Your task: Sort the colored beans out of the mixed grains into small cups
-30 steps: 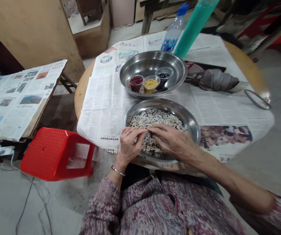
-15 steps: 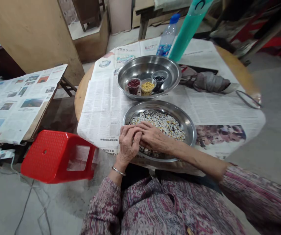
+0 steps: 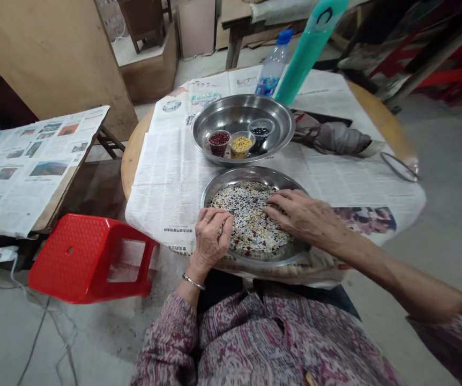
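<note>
In the head view, a shallow steel basin [image 3: 315, 236] holds white rice grains mixed with dark, yellow and reddish beans [image 3: 251, 212]. My left hand [image 3: 214, 233] rests at its left rim with curled fingers; small dark bits show in the gap by the thumb, too small to name. My right hand [image 3: 295, 214] reaches over the right side, fingertips touching the mix and fingers somewhat apart. Behind stands a second steel basin [image 3: 202, 126] with three clear cups: one of red beans [image 3: 218, 143], one of yellow beans [image 3: 241, 145], one of black beans [image 3: 260, 134].
Newspaper [image 3: 158, 182] covers the round table. At the back stand a blue-capped plastic bottle [image 3: 272, 64] and a tall teal bottle [image 3: 309, 53]. A folded grey umbrella [image 3: 335, 136] lies at the right. A red stool [image 3: 90, 257] stands at the left, beside another newspaper-covered table [image 3: 42, 166].
My right hand has moved away from my left hand, rightward onto the mix in the near basin. My left hand stays curled at the left rim.
</note>
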The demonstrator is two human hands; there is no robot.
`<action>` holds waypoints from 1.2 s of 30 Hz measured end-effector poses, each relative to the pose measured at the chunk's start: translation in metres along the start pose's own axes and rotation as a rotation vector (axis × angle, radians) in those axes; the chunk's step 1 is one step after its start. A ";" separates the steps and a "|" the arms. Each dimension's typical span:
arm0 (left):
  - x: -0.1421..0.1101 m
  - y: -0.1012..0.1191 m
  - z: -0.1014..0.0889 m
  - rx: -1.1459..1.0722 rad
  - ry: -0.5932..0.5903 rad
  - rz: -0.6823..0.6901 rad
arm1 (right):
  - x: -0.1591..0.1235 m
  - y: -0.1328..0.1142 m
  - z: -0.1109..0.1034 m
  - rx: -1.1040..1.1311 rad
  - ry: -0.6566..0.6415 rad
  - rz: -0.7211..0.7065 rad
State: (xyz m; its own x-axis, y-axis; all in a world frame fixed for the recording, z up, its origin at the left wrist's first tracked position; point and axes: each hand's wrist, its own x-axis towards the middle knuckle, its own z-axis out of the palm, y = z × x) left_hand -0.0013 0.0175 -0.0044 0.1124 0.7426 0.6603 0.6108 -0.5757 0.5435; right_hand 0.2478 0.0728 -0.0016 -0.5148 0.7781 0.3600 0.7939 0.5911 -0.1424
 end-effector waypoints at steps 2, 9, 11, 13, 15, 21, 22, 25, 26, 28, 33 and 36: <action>0.000 0.000 0.000 -0.008 0.011 0.005 | -0.008 -0.012 -0.002 0.076 0.009 0.034; 0.003 0.003 -0.004 0.010 0.010 0.020 | 0.006 -0.060 0.016 0.412 -0.049 -0.029; 0.003 0.004 -0.004 0.008 0.021 0.026 | 0.015 -0.066 0.020 0.453 -0.051 -0.126; 0.003 0.003 -0.004 0.004 0.026 0.027 | 0.024 -0.067 0.022 0.409 -0.036 -0.221; 0.003 0.003 -0.004 0.002 0.024 0.026 | 0.033 -0.062 0.024 0.305 -0.008 -0.265; 0.003 0.002 -0.002 -0.014 0.020 0.024 | 0.049 -0.024 0.025 0.053 -0.003 -0.126; 0.003 0.001 -0.002 -0.017 0.024 0.029 | 0.048 -0.017 0.024 0.032 -0.012 -0.089; 0.003 0.001 -0.001 -0.022 0.031 0.039 | 0.037 -0.005 0.017 0.015 -0.027 -0.021; 0.003 0.001 -0.001 -0.021 0.031 0.039 | 0.030 -0.005 0.014 0.026 -0.026 -0.015; 0.003 0.002 -0.002 -0.020 0.028 0.038 | 0.015 -0.010 0.006 0.072 -0.019 -0.016; 0.003 0.003 -0.003 -0.019 0.016 0.026 | -0.012 -0.046 -0.004 0.242 -0.082 -0.137; 0.003 0.003 -0.003 -0.017 0.017 0.032 | -0.008 -0.062 0.000 0.302 -0.142 -0.241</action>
State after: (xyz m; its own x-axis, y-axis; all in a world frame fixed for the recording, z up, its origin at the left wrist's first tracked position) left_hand -0.0013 0.0173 0.0004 0.1185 0.7181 0.6858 0.5937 -0.6048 0.5308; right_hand 0.2025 0.0298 0.0041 -0.7310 0.6186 0.2879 0.5252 0.7795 -0.3414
